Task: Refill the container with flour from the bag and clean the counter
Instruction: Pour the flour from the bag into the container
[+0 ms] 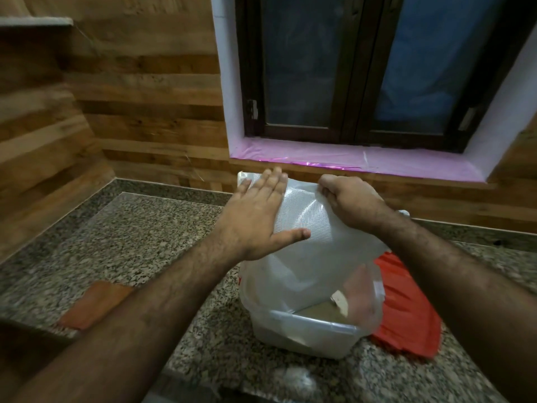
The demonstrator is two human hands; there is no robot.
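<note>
A translucent plastic flour bag (308,228) is held upside down over a clear plastic container (308,330) on the granite counter. My right hand (348,199) is shut on the bag's raised upper edge. My left hand (255,219) lies flat and open against the bag's left side, fingers spread and pointing up. The bag's lower part drapes into and around the container's mouth. Pale flour shows inside the container through the plastic. A red lid (406,309) lies just right of the container, partly hidden by the bag and my right forearm.
An orange-brown cloth (96,303) lies on the counter (145,242) at the left, partly under my left forearm. A small patch of spilled flour (293,379) sits in front of the container. Wood-panelled walls and a window with a pink sill (348,158) close the back.
</note>
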